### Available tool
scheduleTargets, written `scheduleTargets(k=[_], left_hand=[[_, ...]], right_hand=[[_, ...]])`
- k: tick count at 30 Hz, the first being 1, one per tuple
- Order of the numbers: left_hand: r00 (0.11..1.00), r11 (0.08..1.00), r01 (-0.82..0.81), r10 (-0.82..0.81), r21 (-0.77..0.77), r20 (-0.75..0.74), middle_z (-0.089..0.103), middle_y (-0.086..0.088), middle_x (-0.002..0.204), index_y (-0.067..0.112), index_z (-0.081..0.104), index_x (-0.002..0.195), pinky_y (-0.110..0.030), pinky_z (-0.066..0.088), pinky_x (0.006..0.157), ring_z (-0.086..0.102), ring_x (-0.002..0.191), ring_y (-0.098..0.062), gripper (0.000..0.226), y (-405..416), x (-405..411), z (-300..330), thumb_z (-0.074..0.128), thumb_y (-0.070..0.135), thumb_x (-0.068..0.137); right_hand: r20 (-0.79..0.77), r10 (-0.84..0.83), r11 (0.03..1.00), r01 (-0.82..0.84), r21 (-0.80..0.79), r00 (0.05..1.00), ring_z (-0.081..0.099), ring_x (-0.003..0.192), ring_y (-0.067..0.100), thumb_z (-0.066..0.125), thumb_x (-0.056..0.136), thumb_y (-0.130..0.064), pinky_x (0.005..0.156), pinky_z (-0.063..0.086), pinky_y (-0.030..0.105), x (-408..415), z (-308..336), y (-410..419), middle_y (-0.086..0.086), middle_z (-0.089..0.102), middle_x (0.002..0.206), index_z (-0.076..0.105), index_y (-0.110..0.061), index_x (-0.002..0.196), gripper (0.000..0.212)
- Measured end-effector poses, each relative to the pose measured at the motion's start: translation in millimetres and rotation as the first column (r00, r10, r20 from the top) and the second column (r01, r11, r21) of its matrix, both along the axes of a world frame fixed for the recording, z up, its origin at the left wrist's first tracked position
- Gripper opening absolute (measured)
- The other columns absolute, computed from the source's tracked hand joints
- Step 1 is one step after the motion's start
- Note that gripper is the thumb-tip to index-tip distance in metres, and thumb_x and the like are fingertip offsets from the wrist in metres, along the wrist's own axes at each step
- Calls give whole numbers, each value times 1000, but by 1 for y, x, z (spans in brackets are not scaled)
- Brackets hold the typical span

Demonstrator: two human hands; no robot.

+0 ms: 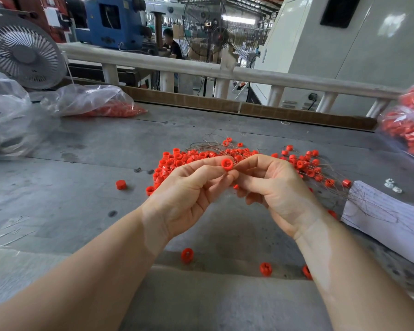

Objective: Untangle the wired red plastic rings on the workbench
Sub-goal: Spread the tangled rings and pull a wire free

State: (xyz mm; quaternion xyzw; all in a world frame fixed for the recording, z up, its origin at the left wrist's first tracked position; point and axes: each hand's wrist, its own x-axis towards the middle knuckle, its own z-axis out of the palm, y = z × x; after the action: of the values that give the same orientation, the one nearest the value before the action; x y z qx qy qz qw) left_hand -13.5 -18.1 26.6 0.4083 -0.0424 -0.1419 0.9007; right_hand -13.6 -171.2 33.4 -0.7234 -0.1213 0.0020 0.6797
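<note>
A heap of small red plastic rings (177,161) tangled with thin wires (208,143) lies on the grey workbench (86,163). My left hand (189,194) pinches one red ring (226,164) between thumb and fingertips, lifted above the heap. My right hand (273,187) meets it from the right, fingers curled, pinching the wire at that ring. More wired rings (311,168) spread to the right behind my right hand. Loose rings lie apart: one (121,184) at the left, others (187,255) (265,269) near the front edge.
Clear plastic bags with red rings lie at the back left (101,103) and far right (406,125). A white fan (24,53) stands at the back left. Written paper (387,216) lies at the right with wires over it. A cardboard strip (249,108) and railing border the far edge.
</note>
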Motion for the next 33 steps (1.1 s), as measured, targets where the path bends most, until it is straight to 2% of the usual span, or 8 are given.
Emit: scheduleTargets(k=[5,11,16,20,23,26,29,33], left_hand=[[1000,1000,-6,5,10,22,71,-12,74,5,76,73,-14,55,62,70,69,-12,14,0,0,-2,65,4,64],[1000,1000,-14,13,8,17,71,-15,79,2,74,76,-15,55,60,70,69,-14,16,0,-1,-3,63,3,64],[999,999,-39,39,2,11,71,-15,79,-2,68,87,-15,54,59,70,69,-14,22,0,0,-3,63,4,66],[997,997,-75,75,6,1,71,-15,76,-3,67,88,-15,54,57,70,67,-13,12,-1,2,-3,57,-4,82],[995,995,-103,103,14,-8,71,-15,76,-3,67,88,-15,54,57,70,68,-15,16,0,2,-4,51,-5,89],[994,994,-112,112,8,-16,70,-16,75,-3,67,86,-15,53,56,70,67,-15,15,0,2,-4,52,-5,87],[992,992,-123,123,9,-22,70,-15,73,-3,66,88,-15,53,55,70,66,-15,15,0,2,-3,51,-5,88],[992,992,-126,126,11,-25,70,-14,72,-4,65,89,-14,53,55,70,65,-14,15,0,2,-2,50,-6,89]], right_hand=[[-44,-24,999,25,28,999,48,42,9,73,70,-9,40,38,18,-2,0,1,8,61,61,64,-15,73,11],[-131,-55,997,62,54,990,46,39,8,75,51,-26,37,35,17,-2,0,2,2,59,57,60,-14,75,32],[-164,-59,998,61,7,985,50,42,7,75,57,-28,39,38,16,-2,0,2,-2,61,58,63,-9,85,36],[-116,-140,990,136,-40,983,60,56,5,74,75,-13,45,41,14,2,-2,-4,-4,67,64,66,-15,78,9],[137,-384,876,407,-257,913,57,57,0,72,78,-3,51,42,10,8,-5,-13,-7,64,64,64,-21,69,21],[346,-417,703,540,-463,840,57,64,4,69,80,-2,60,45,18,10,-8,-16,-9,62,69,62,-23,70,24],[399,-361,589,538,-603,843,55,67,8,66,83,-3,61,41,22,11,-13,-14,-12,59,71,64,-23,76,21],[421,-349,482,545,-686,837,58,84,16,63,85,-3,74,42,25,11,-14,-14,-3,66,88,69,-20,83,19]])
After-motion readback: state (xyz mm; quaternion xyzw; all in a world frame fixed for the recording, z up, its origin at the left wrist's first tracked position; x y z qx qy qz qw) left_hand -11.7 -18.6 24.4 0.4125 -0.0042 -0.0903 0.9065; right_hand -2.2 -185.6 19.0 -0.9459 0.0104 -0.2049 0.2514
